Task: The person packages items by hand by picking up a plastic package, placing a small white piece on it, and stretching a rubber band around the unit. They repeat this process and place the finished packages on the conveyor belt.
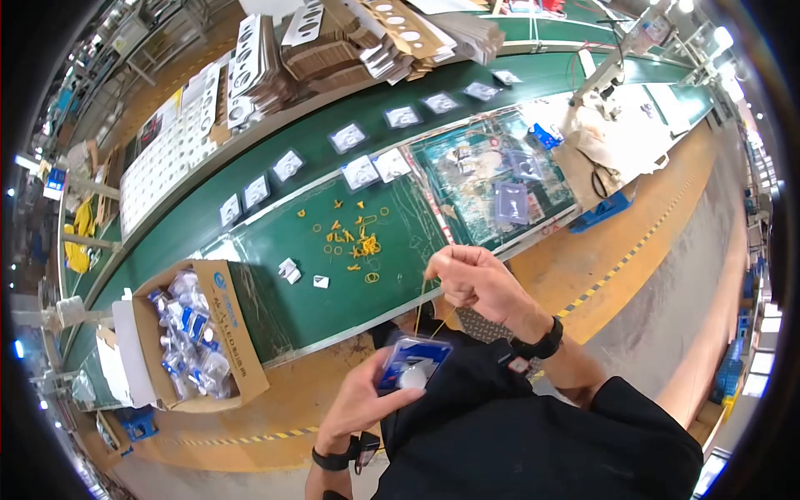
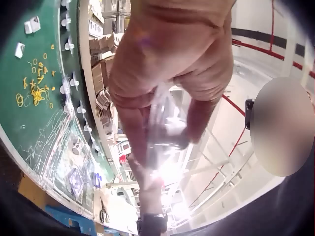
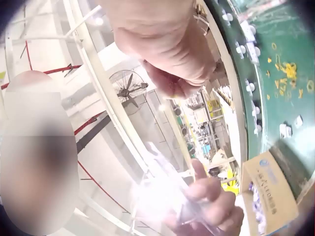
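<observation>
My left hand [image 1: 360, 402] grips a clear plastic blister pack [image 1: 429, 352] with a blue card and a white round piece inside, held in front of the black shirt. Above it, the curled fingers of my right hand [image 1: 482, 285] pinch a yellow rubber band [image 1: 419, 315], whose two strands stretch down to the pack's upper edge. In the left wrist view the clear pack [image 2: 167, 130] sits between thumb and fingers. Glare washes out part of the pack in the right wrist view, below the right hand [image 3: 165, 54].
Loose yellow rubber bands [image 1: 365, 245] and small white pieces [image 1: 289, 271] lie on the green table [image 1: 333, 312]. A cardboard box [image 1: 242, 333] of packs stands at left. Several packs [image 1: 348, 137] line the conveyor behind. Scissors [image 1: 598, 180] lie at right.
</observation>
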Action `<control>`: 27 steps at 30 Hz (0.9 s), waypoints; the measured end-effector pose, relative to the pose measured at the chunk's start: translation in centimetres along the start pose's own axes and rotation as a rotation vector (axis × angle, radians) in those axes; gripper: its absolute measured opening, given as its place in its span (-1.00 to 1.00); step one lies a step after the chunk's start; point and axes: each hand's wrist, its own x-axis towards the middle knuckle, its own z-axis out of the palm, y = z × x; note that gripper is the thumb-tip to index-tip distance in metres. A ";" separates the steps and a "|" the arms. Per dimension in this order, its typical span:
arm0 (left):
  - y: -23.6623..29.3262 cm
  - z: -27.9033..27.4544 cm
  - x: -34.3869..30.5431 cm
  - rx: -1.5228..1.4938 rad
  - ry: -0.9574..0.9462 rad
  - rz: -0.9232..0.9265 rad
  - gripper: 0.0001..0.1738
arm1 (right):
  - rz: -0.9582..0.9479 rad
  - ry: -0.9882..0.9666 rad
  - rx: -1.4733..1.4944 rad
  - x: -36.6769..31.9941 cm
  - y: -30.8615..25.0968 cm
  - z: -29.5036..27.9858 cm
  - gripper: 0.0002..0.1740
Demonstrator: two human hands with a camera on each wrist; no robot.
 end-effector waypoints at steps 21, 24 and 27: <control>-3.1 0.1 -0.6 0.125 0.128 0.186 -0.51 | 0.462 -0.248 -0.128 4.9 7.2 -4.0 -0.69; -3.2 -0.4 -0.2 0.426 0.186 0.026 -0.51 | 0.071 -0.449 -0.873 5.7 4.9 2.2 -0.69; -4.1 -1.9 -1.0 0.304 0.188 -0.042 -0.59 | -0.285 -0.504 -1.342 2.6 2.5 6.0 -0.77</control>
